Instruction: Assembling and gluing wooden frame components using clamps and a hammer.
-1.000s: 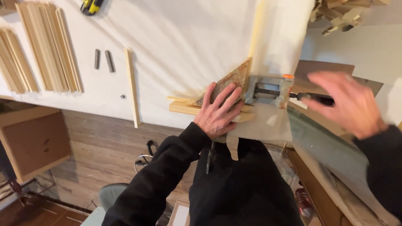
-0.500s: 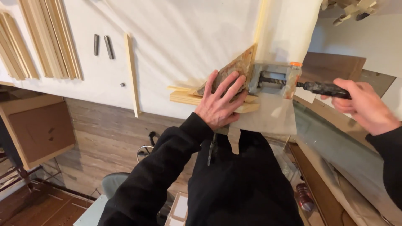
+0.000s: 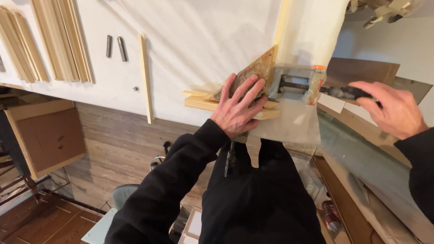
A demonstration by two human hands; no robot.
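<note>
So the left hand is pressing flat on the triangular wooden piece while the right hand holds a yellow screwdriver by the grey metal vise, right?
Not quite: the right hand grips the vise's own dark handle, not a yellow screwdriver. The rest holds: the left hand presses flat on the triangular wooden piece beside the grey metal vise, as the head view shows.

Bench edge, vise at centre

Left hand (image 3: 238, 107) flat on wood strips (image 3: 199, 102) at nine o'clock of vise (image 3: 296, 86); right hand (image 3: 392, 108) on vise handle (image 3: 348, 93) at three; loose slat (image 3: 145, 77) farther at nine.
</note>
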